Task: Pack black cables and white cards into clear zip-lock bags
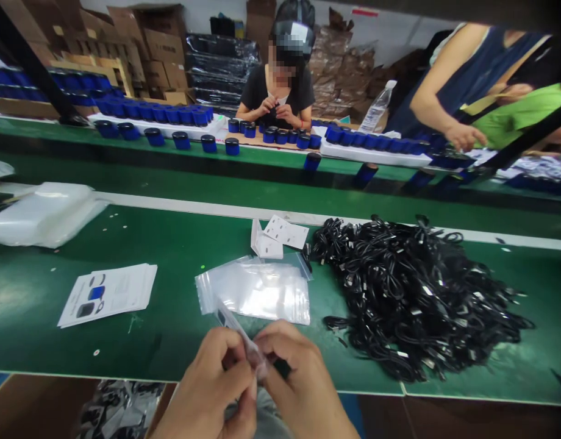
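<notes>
Both my hands hold one small clear plastic bag (pixel 244 338) above the front edge of the green table. My left hand (pixel 216 378) pinches its left side, and my right hand (pixel 295 369) grips the right end. Something printed or dark shows inside the bag, too small to make out. Just beyond my fingers lies a stack of clear zip bags (pixel 266 289). Behind that stack sit folded white cards (pixel 280 235). To the right spreads a large heap of black cables (pixel 408 292). A pile of printed leaflets (pixel 109 292) lies to the left.
Clear plastic sheeting (pixel 42 213) lies at the far left. Across the green conveyor (pixel 180 177) stand rows of blue jars (pixel 155 113) with black lids. A person (pixel 280 79) works opposite, and another person's arm (pixel 440 103) reaches in at right. Below the table edge is an open box (pixel 120 408) of bagged items.
</notes>
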A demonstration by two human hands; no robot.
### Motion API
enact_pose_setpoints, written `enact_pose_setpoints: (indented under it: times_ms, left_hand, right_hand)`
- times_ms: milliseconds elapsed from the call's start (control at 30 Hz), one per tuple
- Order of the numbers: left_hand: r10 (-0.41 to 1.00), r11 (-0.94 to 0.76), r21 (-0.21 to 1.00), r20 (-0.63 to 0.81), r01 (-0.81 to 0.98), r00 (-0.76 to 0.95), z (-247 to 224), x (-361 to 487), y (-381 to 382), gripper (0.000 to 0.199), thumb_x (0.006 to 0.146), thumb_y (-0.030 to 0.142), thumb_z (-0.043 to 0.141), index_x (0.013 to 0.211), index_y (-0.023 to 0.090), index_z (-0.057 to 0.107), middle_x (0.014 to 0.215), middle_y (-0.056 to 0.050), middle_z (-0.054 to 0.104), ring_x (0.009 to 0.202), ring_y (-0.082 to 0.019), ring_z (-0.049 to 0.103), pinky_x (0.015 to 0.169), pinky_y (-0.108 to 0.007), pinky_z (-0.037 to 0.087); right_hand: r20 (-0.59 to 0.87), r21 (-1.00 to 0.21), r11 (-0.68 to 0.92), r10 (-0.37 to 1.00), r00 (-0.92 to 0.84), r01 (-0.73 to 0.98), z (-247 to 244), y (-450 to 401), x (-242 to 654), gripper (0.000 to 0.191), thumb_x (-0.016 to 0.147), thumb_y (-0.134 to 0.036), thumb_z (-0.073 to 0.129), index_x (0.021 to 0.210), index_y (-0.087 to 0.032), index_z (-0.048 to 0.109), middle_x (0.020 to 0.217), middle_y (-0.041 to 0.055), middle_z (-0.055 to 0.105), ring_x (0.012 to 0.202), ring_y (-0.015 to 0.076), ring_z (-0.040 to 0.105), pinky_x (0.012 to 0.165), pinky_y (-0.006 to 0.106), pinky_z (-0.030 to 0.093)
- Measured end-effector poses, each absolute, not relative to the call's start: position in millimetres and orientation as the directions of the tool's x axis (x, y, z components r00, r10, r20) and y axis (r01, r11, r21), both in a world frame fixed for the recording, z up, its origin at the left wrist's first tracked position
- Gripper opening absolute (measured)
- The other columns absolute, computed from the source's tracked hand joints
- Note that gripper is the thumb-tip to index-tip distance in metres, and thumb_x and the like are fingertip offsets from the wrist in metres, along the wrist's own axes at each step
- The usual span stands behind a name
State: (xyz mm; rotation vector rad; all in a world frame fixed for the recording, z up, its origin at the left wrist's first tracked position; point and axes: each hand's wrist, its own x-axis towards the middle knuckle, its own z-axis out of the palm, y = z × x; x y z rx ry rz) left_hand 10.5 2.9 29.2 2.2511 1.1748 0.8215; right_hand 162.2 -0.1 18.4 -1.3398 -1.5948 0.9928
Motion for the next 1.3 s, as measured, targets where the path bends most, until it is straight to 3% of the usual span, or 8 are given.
enact_pose_setpoints:
  times_ms: [100,233,367,567,767,867,967,1300]
  left_hand:
    - [0.848,-0.478,0.702,0.211,0.528,0.486,27,10,5,0.017,0.077,0.01,0.042,0.064,0.021,0.043,0.077,0.001,0.046,0.068,-0.012,0.054,0.059,-0.021,0.046]
    - [0.864,-0.373,0.702,0.026,0.606,0.502,19,4,12,0.017,0.078,0.01,0.041,0.066,0.021,0.043,0.078,0.001,0.048,0.066,-0.012,0.056,0.061,-0.021,0.047]
    - [0.861,-0.355,0.679,-0.03,0.643,0.507,10,5,17,0.017,0.082,0.01,0.038,0.069,0.021,0.042,0.08,0.001,0.05,0.065,-0.011,0.056,0.062,-0.022,0.046]
    - [0.879,-0.384,0.6,0.003,0.702,0.477,3,12,25,0.021,0.081,0.011,0.036,0.064,0.022,0.031,0.069,0.003,0.047,0.06,-0.012,0.051,0.056,-0.023,0.041]
    - [0.886,-0.357,0.643,0.004,0.678,0.463,11,11,25,0.023,0.083,0.011,0.035,0.063,0.022,0.032,0.068,0.003,0.046,0.059,-0.012,0.05,0.056,-0.024,0.042]
    - [0.888,-0.32,0.676,-0.031,0.664,0.459,14,10,23,0.023,0.084,0.011,0.035,0.064,0.022,0.036,0.072,0.002,0.047,0.06,-0.012,0.051,0.057,-0.024,0.044]
    - [0.891,-0.296,0.717,-0.031,0.631,0.453,14,9,21,0.019,0.083,0.008,0.037,0.07,0.02,0.045,0.081,-0.001,0.05,0.069,-0.013,0.056,0.063,-0.026,0.047]
    - [0.921,-0.307,0.725,0.062,0.617,0.386,15,2,12,0.02,0.088,0.015,0.04,0.073,0.02,0.053,0.111,-0.01,0.054,0.104,-0.019,0.059,0.088,-0.03,0.051]
  right_hand:
    - [0.015,-0.91,0.079,0.987,-0.158,0.406,14,5,159,0.017,0.071,0.0,0.055,0.066,-0.014,0.064,0.066,0.0,0.059,0.059,0.012,0.057,0.053,0.02,0.041]
    - [-0.071,-0.885,0.152,0.89,-0.45,0.439,40,25,194,0.016,0.08,-0.012,0.058,0.088,-0.019,0.069,0.084,0.0012,0.067,0.068,0.0115,0.063,0.06,0.02,0.048]
    - [0.155,-0.181,-0.019,0.987,0.048,0.983,70,73,245,0.021,0.088,-0.017,0.052,0.102,-0.017,0.068,0.097,0.0076,0.068,0.09,0.0197,0.061,0.08,0.029,0.046]
    - [0.221,0.031,-0.212,0.955,0.2,0.977,65,138,270,0.02,0.08,-0.018,0.058,0.077,-0.003,0.07,0.088,0.026,0.065,0.093,0.0381,0.056,0.074,0.044,0.042]
    - [0.321,-0.121,-0.09,0.939,0.125,0.989,74,127,274,0.014,0.082,-0.025,0.059,0.086,-0.013,0.064,0.089,0.0125,0.067,0.086,0.0274,0.061,0.074,0.037,0.044]
    - [0.355,-0.609,0.123,0.926,0.13,0.784,78,82,254,0.014,0.087,-0.031,0.055,0.087,-0.017,0.058,0.077,0.0048,0.065,0.067,0.0178,0.06,0.063,0.029,0.046]
    - [-0.053,-0.948,0.03,0.967,-0.248,0.317,58,26,217,0.025,0.093,-0.035,0.043,0.09,-0.018,0.062,0.062,-0.0018,0.057,0.051,0.0111,0.056,0.05,0.022,0.045]
    - [-0.044,-0.947,0.029,0.975,-0.218,0.319,10,-13,165,0.028,0.091,-0.023,0.042,0.106,-0.019,0.066,0.081,0.0046,0.061,0.073,0.0169,0.059,0.069,0.029,0.049]
